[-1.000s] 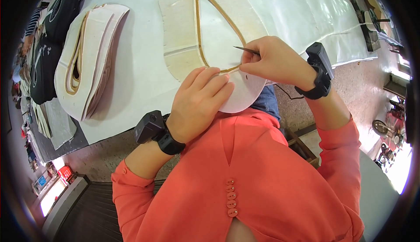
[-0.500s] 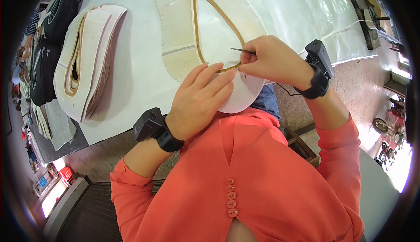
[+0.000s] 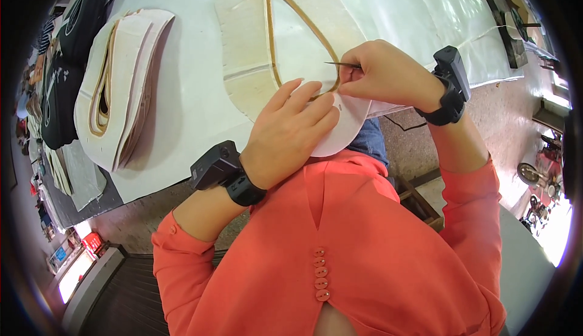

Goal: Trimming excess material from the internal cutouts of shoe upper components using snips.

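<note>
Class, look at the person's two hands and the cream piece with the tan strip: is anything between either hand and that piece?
Nothing visible. The left hand lies flat on the cream piece, and the right hand pinches a thin pointed tool right over its tan strip.

Workshop, white cutting table (image 3: 194,111), stacked cream pattern pieces (image 3: 121,87), dark goods piled left (image 3: 61,87)

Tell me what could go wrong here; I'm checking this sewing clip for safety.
1. The needle in the right hand points left, above the left hand that presses the white piece; a slip might prick those fingers.
2. That piece overhangs the table edge, so it could shift if the press eases.
</note>
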Demonstrator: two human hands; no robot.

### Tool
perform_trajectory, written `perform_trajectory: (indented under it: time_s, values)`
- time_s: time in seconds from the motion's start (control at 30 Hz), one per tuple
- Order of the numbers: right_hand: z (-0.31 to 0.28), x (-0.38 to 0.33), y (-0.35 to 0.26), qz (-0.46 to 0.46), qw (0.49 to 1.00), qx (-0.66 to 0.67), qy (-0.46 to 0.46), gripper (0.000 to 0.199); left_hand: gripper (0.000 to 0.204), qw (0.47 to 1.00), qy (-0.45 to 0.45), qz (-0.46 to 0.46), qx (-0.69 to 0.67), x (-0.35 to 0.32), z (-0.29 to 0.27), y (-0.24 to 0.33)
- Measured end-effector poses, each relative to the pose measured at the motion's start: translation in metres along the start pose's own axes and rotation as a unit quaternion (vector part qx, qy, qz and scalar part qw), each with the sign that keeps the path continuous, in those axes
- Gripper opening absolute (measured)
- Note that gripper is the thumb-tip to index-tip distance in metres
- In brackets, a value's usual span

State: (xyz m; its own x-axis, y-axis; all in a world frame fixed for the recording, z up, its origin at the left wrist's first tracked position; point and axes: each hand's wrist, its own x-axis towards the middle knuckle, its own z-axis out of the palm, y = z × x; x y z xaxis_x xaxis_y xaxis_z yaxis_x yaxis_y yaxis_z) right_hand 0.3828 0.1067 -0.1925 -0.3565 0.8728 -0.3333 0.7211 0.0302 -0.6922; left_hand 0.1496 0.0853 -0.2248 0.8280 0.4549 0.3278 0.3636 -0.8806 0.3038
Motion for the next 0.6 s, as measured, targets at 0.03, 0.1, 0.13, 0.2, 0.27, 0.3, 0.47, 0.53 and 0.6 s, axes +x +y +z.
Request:
perform_trajectory:
  time_s: [0.03,0.1,0.13,0.2,0.27,0.3,0.47,0.53,0.6]
  values:
    - [-0.001,0.0,0.0,0.007,1.0,-0.006,0.0,0.021,0.017,1.0,-0.004,0.007,0.008,0.001,0.0,0.0]
    - [-0.002,0.003,0.001,0.003,1.0,-0.012,-0.007,0.021,0.017,1.0,0.003,0.007,0.013,0.001,0.002,0.001]
    - [-0.002,0.005,0.001,-0.001,1.0,-0.018,-0.014,0.02,0.017,1.0,0.009,0.008,0.018,0.001,0.002,0.001]
    - [-0.005,0.007,0.003,-0.01,1.0,-0.01,-0.019,0.02,0.017,1.0,0.013,0.0,0.009,0.001,0.003,0.002]
    - [-0.007,0.008,0.003,-0.02,0.999,-0.003,-0.025,0.02,0.017,1.0,0.017,-0.009,0.001,0.002,0.002,0.003]
    - [-0.008,0.008,0.002,-0.014,0.999,-0.009,-0.03,0.02,0.016,1.0,0.007,-0.006,0.001,0.004,0.002,0.003]
    - [-0.012,0.011,0.002,-0.015,0.999,-0.029,-0.035,0.019,0.015,1.0,0.002,-0.002,0.005,0.005,0.0,0.003]
    - [-0.016,0.013,-0.001,0.007,0.998,-0.045,-0.046,0.02,0.015,1.0,0.0,-0.005,-0.005,0.005,0.001,0.003]
    - [-0.016,0.015,-0.001,0.006,0.997,-0.052,-0.049,0.019,0.015,1.0,0.006,-0.006,-0.005,0.006,0.002,0.003]
